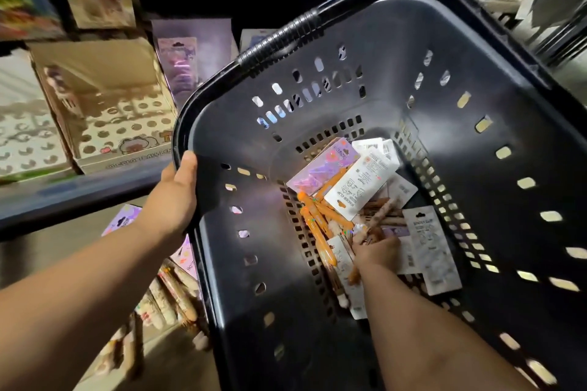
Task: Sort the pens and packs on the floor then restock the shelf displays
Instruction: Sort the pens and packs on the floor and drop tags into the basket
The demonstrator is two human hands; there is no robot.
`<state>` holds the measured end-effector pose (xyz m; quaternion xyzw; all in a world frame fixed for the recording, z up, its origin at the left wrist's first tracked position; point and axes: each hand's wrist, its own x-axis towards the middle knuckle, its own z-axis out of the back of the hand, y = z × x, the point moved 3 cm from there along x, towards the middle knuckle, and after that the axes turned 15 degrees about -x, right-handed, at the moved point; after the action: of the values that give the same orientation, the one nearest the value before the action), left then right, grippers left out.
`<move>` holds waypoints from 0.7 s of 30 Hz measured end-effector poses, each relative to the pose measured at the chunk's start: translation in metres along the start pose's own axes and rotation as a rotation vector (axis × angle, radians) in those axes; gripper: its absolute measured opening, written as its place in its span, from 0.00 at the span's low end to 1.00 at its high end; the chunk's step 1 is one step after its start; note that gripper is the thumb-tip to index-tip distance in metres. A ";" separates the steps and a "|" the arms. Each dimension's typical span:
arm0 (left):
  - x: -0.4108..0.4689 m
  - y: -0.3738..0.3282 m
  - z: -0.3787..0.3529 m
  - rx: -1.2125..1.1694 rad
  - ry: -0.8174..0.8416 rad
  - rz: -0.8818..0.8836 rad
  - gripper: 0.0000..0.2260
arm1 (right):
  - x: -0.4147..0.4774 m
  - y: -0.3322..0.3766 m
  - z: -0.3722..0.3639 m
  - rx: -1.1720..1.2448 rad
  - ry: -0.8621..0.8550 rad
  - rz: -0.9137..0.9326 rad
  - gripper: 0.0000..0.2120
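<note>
Shelving (79, 197): display box (104, 111) stocked at left.
Basket (476, 105): orange pens (317, 232), beige pens (386, 209), binder-clip packs (359, 187) contained.
Left hand (176, 197): basket rim gripped.
Right hand (379, 251): among pens — grip cannot be told.

Orange pens (317, 228) lie heaped in the low corner of the tilted black basket (476, 51), slanting along its perforated wall; beige pens (385, 209) lie crossed just beside them; white-backed binder-clip packs (360, 187) rest face down on top of the pens; one holographic pink pack (320, 165) lies face up at the far edge of the heap; further beige pens (173, 292) and pink packs (122, 220) lie on the floor (73, 247) left of the basket, blurred.
</note>
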<state>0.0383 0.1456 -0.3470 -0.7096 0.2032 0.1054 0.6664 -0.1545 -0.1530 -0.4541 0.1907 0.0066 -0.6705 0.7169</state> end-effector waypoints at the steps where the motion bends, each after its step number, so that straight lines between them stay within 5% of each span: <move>1: 0.000 0.000 0.001 -0.003 0.000 0.000 0.28 | 0.001 -0.002 -0.003 0.026 -0.003 0.002 0.36; 6: -0.002 -0.001 0.000 0.013 0.008 0.000 0.28 | 0.002 0.001 0.008 0.216 -0.045 0.017 0.21; 12: -0.002 0.000 -0.001 -0.027 0.001 0.020 0.28 | 0.022 0.029 0.023 0.301 -0.199 0.032 0.19; 17: -0.005 -0.004 -0.005 -0.036 -0.001 0.011 0.27 | 0.037 0.039 0.010 0.128 -0.069 0.066 0.34; 21: -0.006 -0.005 -0.006 -0.021 -0.002 0.019 0.28 | 0.040 0.039 0.008 -0.403 -0.165 0.255 0.33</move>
<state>0.0347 0.1409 -0.3393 -0.7145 0.2079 0.1145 0.6581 -0.1151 -0.1922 -0.4466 -0.0124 0.0576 -0.5731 0.8173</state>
